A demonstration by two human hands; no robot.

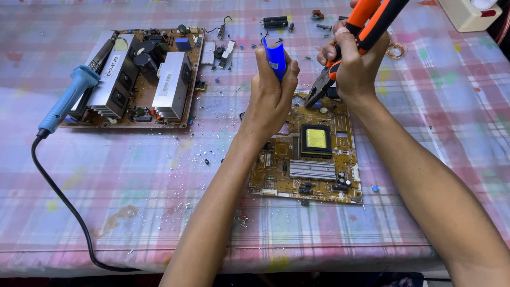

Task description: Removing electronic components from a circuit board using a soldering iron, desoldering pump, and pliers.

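Looking down from the head view: the left hand [271, 93] is wrapped around a blue cylinder [274, 57], its long axis upright, held above the near circuit board [311, 159]. Just to its right, the right hand [353, 69] is closed around the orange-and-black handles of pliers [340, 64], whose tip slants down-left toward the board's far edge, apart from the cylinder. Containers: none visible. Well to the left on the desk [159, 212] lie a second circuit board [143, 79] and a blue soldering iron [69, 98] resting across it.
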